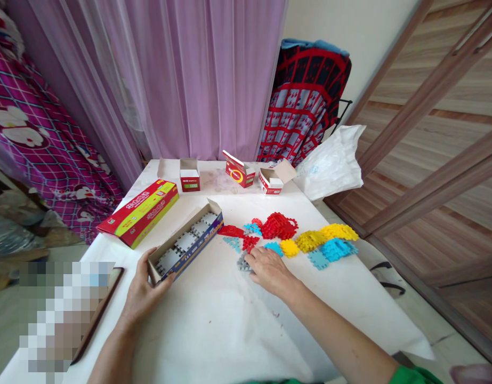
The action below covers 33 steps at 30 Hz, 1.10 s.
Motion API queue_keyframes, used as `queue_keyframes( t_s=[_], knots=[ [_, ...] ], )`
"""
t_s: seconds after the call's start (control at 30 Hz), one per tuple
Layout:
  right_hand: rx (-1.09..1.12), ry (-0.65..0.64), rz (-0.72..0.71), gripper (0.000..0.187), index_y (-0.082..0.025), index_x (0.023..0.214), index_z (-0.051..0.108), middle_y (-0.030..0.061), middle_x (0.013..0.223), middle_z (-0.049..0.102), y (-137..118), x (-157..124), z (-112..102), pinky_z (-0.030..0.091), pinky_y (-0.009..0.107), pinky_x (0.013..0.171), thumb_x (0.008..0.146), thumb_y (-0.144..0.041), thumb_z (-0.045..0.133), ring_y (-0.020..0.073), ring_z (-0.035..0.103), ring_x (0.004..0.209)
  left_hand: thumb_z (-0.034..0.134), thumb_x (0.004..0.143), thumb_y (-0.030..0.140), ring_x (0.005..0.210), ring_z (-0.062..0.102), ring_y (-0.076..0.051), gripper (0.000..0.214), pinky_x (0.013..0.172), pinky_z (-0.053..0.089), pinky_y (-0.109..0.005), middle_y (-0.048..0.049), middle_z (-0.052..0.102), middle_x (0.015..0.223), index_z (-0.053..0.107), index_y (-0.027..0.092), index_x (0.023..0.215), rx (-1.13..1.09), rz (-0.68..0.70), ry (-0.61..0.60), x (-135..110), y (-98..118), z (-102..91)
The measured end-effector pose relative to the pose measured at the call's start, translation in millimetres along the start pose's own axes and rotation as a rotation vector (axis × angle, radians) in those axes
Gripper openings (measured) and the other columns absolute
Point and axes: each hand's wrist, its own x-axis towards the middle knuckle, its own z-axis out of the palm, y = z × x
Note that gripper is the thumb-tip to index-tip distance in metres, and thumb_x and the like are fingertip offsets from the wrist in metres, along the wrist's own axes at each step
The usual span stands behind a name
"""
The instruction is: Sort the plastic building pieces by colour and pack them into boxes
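Observation:
My left hand [146, 285] is wrapped round the near end of a long blue cardboard box [200, 244], which lies slanted on the table with its top open. Grey interlocking puzzle pieces [185, 242] fill the box in a row. Out on the table, my right hand [272, 269] has its fingertips closed on a grey interlocking piece [242, 262], partly hidden by the fingers. Just beyond that hand are red pieces [275, 226], blue pieces [336, 249] and yellow pieces [312, 241], heaped in loose piles.
A red and yellow-green long box [139, 213] lies at the left. Small red boxes [190, 178] with raised flaps stand along the back of the white table [198, 330]. A white plastic bag [329, 162] is at the back right. A blurred, dark-edged object [97, 314] lies at the left edge.

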Motion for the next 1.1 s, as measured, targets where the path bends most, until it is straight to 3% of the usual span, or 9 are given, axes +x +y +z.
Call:
queue_keyframes(
  t_s=[0.2, 0.37, 0.53, 0.7, 0.87, 1.1],
  knots=[
    [0.053, -0.041, 0.05, 0.023, -0.022, 0.104, 0.068, 0.0083, 0.103, 0.069, -1, -1, 0, 0.043, 0.032, 0.086, 0.092, -0.02, 0.048, 0.0228, 0.061, 0.102, 0.065, 0.075, 0.049, 0.138, 0.037, -0.033, 0.075, 0.114, 0.031, -0.052, -0.0152, 0.04, 0.146, 0.034, 0.021, 0.138, -0.025, 0.139, 0.049, 2, -10, 5.7],
    [0.254, 0.044, 0.014, 0.031, -0.027, 0.117, 0.065, 0.0052, 0.113, 0.069, 11, 2, -13, 0.043, 0.029, 0.087, 0.094, -0.022, 0.045, 0.0204, 0.061, 0.106, 0.066, 0.076, 0.047, 0.137, 0.039, -0.033, 0.076, 0.113, 0.033, -0.052, -0.0154, 0.042, 0.145, 0.033, 0.021, 0.14, -0.032, 0.152, 0.018, 2, -12, 5.2],
    [0.288, 0.15, 0.018, 0.036, -0.02, 0.124, 0.059, 0.0073, 0.105, 0.071, 21, 33, -63, 0.043, 0.028, 0.082, 0.09, -0.019, 0.051, 0.02, 0.064, 0.095, 0.063, 0.076, 0.046, 0.125, 0.052, -0.03, 0.072, 0.106, 0.042, -0.047, -0.0126, 0.053, 0.134, 0.034, 0.021, 0.138, -0.028, 0.118, -0.039, 3, -12, 4.1],
    [0.239, 0.284, -0.251, 0.019, -0.02, 0.1, 0.068, 0.0039, 0.098, 0.071, 14, 97, -126, 0.04, 0.026, 0.079, 0.087, -0.014, 0.056, 0.0169, 0.061, 0.091, 0.065, 0.074, 0.047, 0.123, 0.054, -0.03, 0.072, 0.103, 0.045, -0.045, -0.0109, 0.054, 0.132, 0.036, 0.022, 0.136, -0.027, 0.121, -0.016, 4, -13, 5.0],
    [0.084, 0.134, -0.435, 0.022, -0.019, 0.099, 0.071, 0.0045, 0.101, 0.071, -12, 152, -145, 0.039, 0.025, 0.078, 0.085, -0.011, 0.057, 0.0165, 0.06, 0.091, 0.063, 0.075, 0.047, 0.123, 0.054, -0.03, 0.071, 0.103, 0.044, -0.046, -0.0118, 0.054, 0.132, 0.035, 0.021, 0.136, -0.023, 0.117, -0.029, 4, -11, 4.8],
    [-0.069, -0.022, -0.471, 0.028, -0.022, 0.105, 0.072, 0.004, 0.106, 0.072, -21, 174, -133, 0.041, 0.026, 0.075, 0.086, -0.012, 0.055, 0.0181, 0.063, 0.094, 0.062, 0.076, 0.039, 0.125, 0.053, -0.029, 0.07, 0.105, 0.042, -0.047, -0.013, 0.054, 0.132, 0.034, 0.02, 0.137, -0.027, 0.132, -0.034, 2, -11, 5.2]
  ],
)
